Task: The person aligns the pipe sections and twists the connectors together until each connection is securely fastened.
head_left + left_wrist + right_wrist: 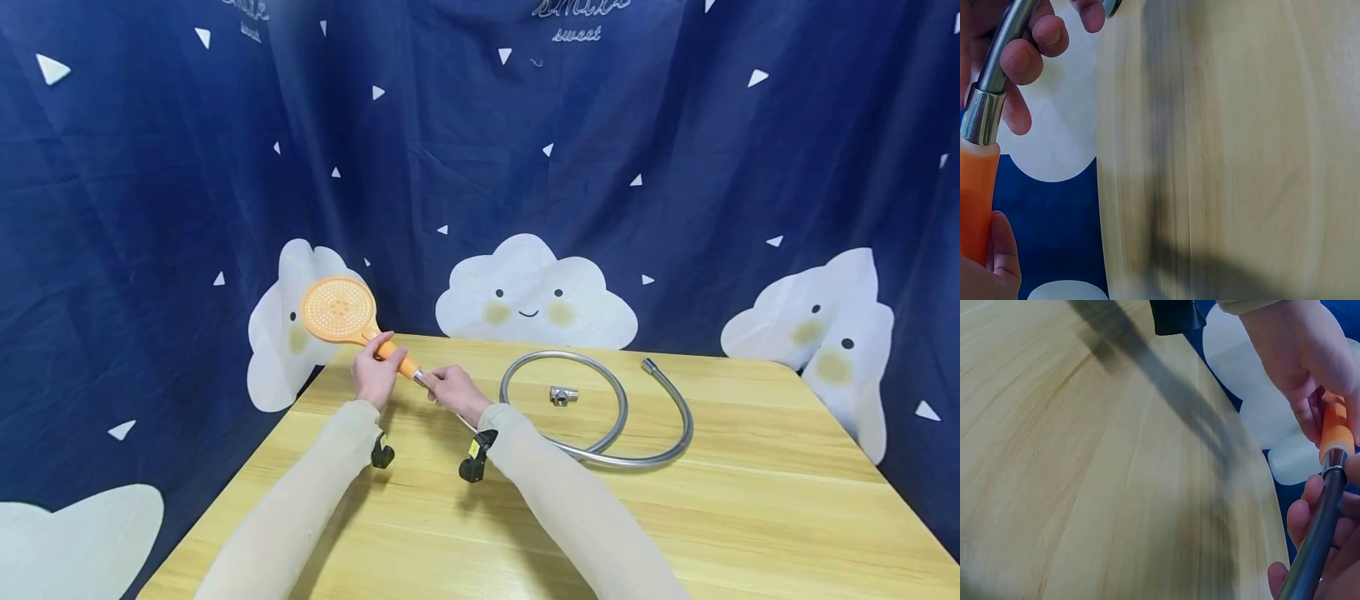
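Note:
An orange shower head [339, 310] is held up over the table's far left corner, its perforated face showing. My left hand [373, 373] grips its handle [975, 200]. At the handle's lower end a metal nut [984, 117] of the shower hose [1314, 550] meets the orange plastic, in line with it. My right hand [459, 393] holds the hose just below that nut, with the fingers curled around it in both wrist views. From there the grey hose runs under my right forearm and loops on the table.
A small chrome tee fitting [562, 396] lies inside the hose loop. The hose's free end [649, 365] points to the back on the right. Behind the wooden table [750, 500] hangs a dark blue curtain [480, 167] with clouds and triangles. Black wrist cameras [474, 462] sit at both cuffs.

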`<state>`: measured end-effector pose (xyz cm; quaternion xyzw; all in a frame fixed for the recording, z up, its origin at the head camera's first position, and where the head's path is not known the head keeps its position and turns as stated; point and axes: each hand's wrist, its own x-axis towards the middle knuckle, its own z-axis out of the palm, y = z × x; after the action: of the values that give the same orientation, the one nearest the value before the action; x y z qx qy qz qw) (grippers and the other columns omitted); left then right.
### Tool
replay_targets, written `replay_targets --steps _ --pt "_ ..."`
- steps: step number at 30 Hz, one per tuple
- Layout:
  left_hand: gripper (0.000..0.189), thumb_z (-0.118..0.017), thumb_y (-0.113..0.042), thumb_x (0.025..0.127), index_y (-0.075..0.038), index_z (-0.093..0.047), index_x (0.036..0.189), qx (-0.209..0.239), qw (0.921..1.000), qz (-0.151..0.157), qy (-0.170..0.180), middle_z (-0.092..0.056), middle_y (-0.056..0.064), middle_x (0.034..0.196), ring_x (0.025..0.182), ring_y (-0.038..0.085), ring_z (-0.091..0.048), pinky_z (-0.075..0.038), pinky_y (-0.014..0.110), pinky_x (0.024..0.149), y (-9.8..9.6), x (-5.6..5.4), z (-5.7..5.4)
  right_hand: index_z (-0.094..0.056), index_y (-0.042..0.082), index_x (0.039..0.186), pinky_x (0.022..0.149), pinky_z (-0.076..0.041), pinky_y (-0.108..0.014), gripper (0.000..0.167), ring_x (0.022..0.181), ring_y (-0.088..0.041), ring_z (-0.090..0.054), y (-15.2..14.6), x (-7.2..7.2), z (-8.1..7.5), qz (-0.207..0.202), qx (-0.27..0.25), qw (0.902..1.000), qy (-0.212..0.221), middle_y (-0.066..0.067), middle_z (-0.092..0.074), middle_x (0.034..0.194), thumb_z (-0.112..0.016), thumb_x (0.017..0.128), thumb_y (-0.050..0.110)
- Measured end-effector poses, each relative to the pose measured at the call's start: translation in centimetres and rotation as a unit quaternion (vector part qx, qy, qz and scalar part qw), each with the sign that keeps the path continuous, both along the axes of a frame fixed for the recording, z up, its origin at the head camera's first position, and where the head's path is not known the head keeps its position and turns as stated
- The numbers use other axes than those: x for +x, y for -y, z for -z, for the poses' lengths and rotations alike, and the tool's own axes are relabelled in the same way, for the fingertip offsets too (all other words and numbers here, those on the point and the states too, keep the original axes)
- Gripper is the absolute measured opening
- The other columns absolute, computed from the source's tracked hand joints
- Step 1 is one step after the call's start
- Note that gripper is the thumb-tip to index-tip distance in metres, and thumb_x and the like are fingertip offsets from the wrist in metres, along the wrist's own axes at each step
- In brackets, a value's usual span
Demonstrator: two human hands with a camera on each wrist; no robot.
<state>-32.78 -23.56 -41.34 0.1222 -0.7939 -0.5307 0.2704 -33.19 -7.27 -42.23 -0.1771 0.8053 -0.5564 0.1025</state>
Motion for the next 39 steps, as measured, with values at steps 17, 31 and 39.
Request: replay_targets --steps 17,31,39 --pt "0.041 -0.077 -0.022 0.089 -0.02 -0.068 0.13 0.007 1.0 -0.005 -0.001 -0.068 0.015 0.11 0.09 0.02 -0.056 -0.045 0.024 0.072 -0.11 -0.18 -0.06 -0.065 -0.002 0.097 0.049 -0.037 -0.02 0.018 0.06 -0.011 -0.05 -0.14 0.08 -0.21 0.006 -0.019 0.9997 -0.016 -0.01 -0.065 0.078 -0.064 0.098 0.016" --pt "0.041 -0.078 -0.021 0.089 -0.018 -0.069 0.129 -0.006 1.0 -0.007 -0.004 -0.07 0.016 0.112 0.09 0.022 -0.058 -0.045 0.027 0.074 0.23 -0.03 -0.14 -0.059 0.006 0.103 0.047 -0.035 -0.022 0.025 0.056 -0.012 -0.046 0.16 -0.11 -0.2 0.015 -0.005 0.9998 0.012 -0.003 -0.065 0.076 -0.076 0.089 0.018" --pt "0.042 -0.077 -0.019 0.089 -0.016 -0.069 0.129 -0.005 0.9999 -0.006 -0.009 -0.069 0.017 0.111 0.089 0.02 -0.056 -0.044 0.024 0.072 0.22 0.03 0.0 -0.069 -0.007 0.105 0.051 -0.042 -0.021 0.027 0.067 -0.021 -0.057 0.06 -0.1 -0.09 -0.013 -0.007 0.9999 -0.003 -0.005 -0.064 0.074 -0.061 0.1 0.019"
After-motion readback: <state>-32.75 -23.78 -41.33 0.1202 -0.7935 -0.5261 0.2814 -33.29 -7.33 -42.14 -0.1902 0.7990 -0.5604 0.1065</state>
